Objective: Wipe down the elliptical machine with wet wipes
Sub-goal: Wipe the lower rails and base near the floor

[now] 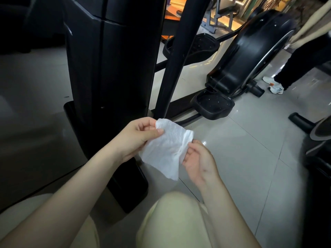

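White wet wipe is hanging between left hand and right hand, fingers pinching opposite edges; the machine's black column is standing just beyond, nearer the left hand.

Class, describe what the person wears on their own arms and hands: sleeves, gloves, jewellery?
Nothing is worn: the left hand and right hand are gloveless, with no rings, watch or bands showing. The left forearm and right forearm are bare up to the frame edge, no sleeve in view.

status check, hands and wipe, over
Left hand pinches the wet wipe at its top corner, right hand pinches its right edge. Wipe spread in the air, off the elliptical column. Nothing visible in the way.
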